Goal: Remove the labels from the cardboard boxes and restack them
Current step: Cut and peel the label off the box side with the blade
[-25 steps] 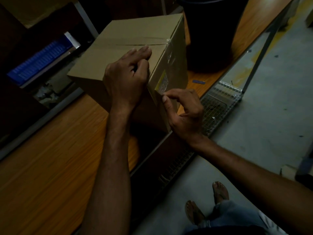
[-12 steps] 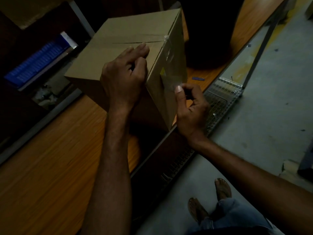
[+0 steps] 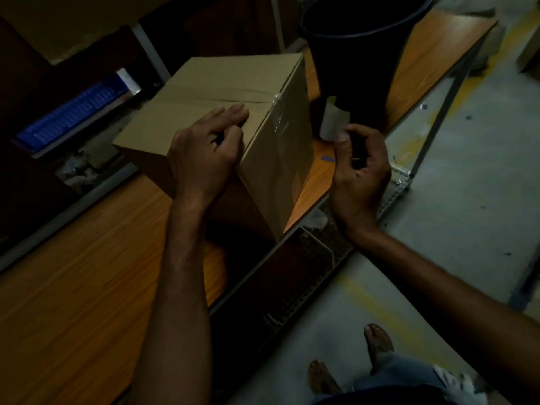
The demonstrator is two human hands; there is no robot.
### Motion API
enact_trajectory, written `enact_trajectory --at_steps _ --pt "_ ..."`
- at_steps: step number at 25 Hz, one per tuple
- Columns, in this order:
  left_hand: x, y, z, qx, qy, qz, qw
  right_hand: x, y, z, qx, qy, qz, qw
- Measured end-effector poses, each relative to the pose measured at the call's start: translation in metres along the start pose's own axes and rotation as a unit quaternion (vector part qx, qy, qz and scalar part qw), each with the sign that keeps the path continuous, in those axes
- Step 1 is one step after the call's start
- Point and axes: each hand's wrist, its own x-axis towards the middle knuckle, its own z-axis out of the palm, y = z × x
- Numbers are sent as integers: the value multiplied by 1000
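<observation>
Right hand [image 3: 361, 176] pinches the loose label [image 3: 333, 124] just beside the cardboard box [image 3: 222, 92], whose top edge the left hand [image 3: 201, 156] grips.

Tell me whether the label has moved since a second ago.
Yes: the label is off the box face, carried rightward in the right hand toward the black bucket.

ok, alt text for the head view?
A person's right hand pinches a peeled label clear of a cardboard box on a wooden table, while the left hand holds its top edge. A black bucket stands behind.
</observation>
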Motion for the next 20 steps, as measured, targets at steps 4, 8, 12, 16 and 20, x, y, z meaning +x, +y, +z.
enact_trajectory --at_steps 4,8,12,16,20 --pt "5 13 -5 11 -30 -34 999 95 7 -2 -38 -49 -42 997" --pt "10 21 -6 -21 -35 -76 996 205 29 14 -133 -78 -67 986" --pt "16 27 -5 -79 -23 -125 989 284 39 37 -226 -153 -72 959" --pt "11 33 0 -76 16 -139 987 313 39 46 -294 -252 -114 915" --pt "12 32 4 -93 25 -154 983 335 40 48 -384 -339 -195 837"
